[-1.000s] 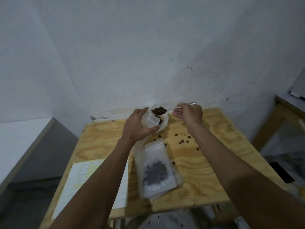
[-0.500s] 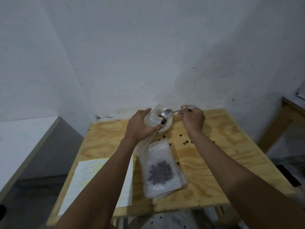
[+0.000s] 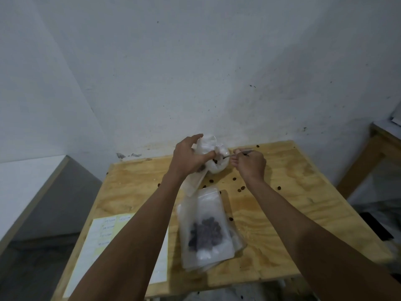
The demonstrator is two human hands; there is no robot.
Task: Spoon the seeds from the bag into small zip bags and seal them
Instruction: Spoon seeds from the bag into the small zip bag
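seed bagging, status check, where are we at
Left hand grips small zip bag. Right hand holds spoon, bowl dipped in seed bag. Loose seeds scattered on table.

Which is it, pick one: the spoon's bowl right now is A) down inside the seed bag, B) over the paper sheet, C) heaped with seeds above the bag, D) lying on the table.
A: the right hand holds the spoon with its bowl end hidden inside the seed bag.

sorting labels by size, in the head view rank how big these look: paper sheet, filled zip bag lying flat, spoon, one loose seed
1. paper sheet, partly hidden by an arm
2. filled zip bag
3. spoon, bowl hidden in the bag
4. loose seed
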